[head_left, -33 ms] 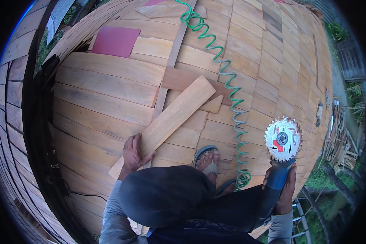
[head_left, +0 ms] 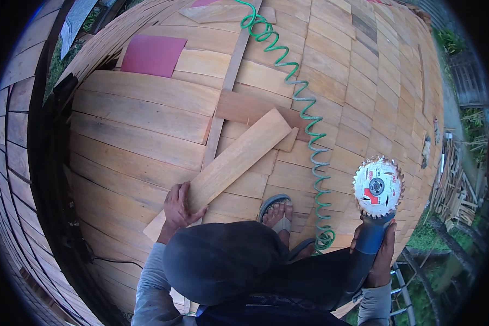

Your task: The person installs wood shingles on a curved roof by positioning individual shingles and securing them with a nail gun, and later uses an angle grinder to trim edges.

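My left hand [head_left: 179,212] holds a long pale wooden plank [head_left: 233,160] near its lower end, fingers curled over it. The plank lies diagonally on the shingled wooden surface [head_left: 125,136], its far end over a darker reddish board [head_left: 236,103]. My right hand [head_left: 377,247] grips a blue angle grinder [head_left: 372,233], fitted with a white toothed circular blade [head_left: 377,187] that points up and away from me. My bent leg in dark trousers is between the two hands, and a sandalled foot [head_left: 277,217] rests on the shingles.
A green coiled hose [head_left: 312,119] runs along the shingles past my foot. A pink sheet [head_left: 152,56] lies at the upper left. A narrow batten [head_left: 231,76] runs lengthwise. A dark edge [head_left: 51,141] is at left; at right, beyond the roof edge, are scrap timber [head_left: 459,185], a ladder and greenery.
The plank's far end has shifted a little right and toward me, with my left hand still on it. The grinder in my right hand has barely moved.
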Available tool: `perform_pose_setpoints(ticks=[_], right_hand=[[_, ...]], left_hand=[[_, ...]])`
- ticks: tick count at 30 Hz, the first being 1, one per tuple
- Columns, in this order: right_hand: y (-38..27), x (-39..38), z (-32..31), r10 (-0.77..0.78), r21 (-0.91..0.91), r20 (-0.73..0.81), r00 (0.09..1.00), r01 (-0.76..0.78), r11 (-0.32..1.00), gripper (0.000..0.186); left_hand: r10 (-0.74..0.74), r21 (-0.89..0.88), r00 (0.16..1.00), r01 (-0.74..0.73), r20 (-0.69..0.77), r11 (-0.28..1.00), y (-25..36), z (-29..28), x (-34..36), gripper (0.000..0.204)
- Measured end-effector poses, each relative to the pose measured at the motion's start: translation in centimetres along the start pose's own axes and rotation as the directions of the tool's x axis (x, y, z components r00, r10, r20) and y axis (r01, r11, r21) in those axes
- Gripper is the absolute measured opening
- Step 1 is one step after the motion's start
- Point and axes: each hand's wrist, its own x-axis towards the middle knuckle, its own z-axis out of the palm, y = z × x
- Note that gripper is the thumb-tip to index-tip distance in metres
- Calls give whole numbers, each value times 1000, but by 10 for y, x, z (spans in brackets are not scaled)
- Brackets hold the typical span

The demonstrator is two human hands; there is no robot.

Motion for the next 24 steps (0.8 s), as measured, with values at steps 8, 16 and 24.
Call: perform_pose_setpoints(ticks=[8,16,24], right_hand=[[-34,-18,75,-32,-23,136,990,36,999,93],[-12,7,167,143,177,64,988,-152,972,66],[77,-54,194,268,273,-16,963,-254,928,65]], left_hand=[[21,86,988,-34,153,996,-10,5,-21,106],[-98,163,923,39,372,986,-13,10,-12,80],[-85,132,934,41,346,990,-12,6,-12,65]])
